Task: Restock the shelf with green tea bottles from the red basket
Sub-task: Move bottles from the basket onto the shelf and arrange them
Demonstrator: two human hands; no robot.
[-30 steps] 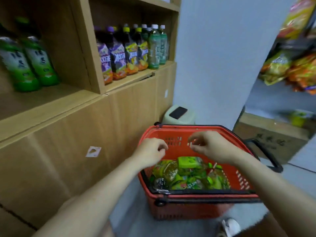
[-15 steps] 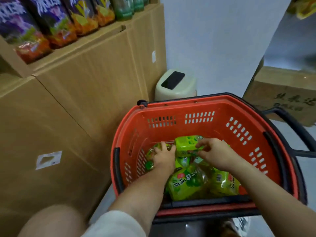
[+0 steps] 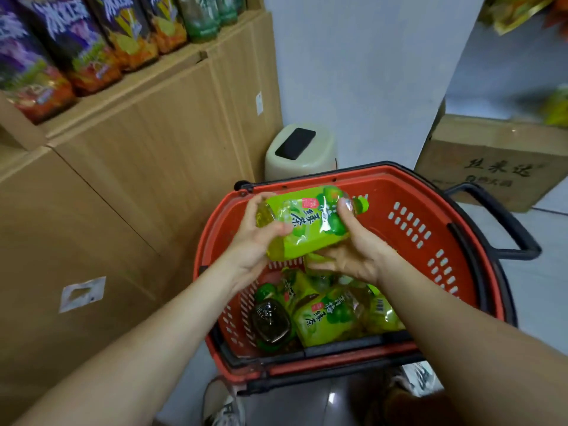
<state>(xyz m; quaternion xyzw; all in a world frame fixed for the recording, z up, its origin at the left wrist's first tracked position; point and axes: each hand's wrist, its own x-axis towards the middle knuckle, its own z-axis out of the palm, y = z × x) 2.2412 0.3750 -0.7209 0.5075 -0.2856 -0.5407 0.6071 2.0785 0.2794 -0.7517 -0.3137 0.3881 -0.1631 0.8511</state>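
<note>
A green tea bottle (image 3: 310,222) with a bright green label lies sideways in the air above the red basket (image 3: 430,241). My left hand (image 3: 255,241) grips its base end, and my right hand (image 3: 350,250) holds it from below near the cap end, thumb over the label. Several more green tea bottles (image 3: 325,315) lie in a heap on the basket's bottom. The wooden shelf (image 3: 153,84) runs along the left, with purple and orange drink bottles (image 3: 73,47) standing on it.
A beige bin (image 3: 299,152) with a black lid flap stands behind the basket against the wall. A cardboard box (image 3: 491,161) sits at the right. The basket's black handle (image 3: 504,222) sticks out to the right. My shoes (image 3: 226,408) show below.
Both hands reached down into the basket, took hold of one green tea bottle and lifted it above the heap. The view has tilted down toward the basket.
</note>
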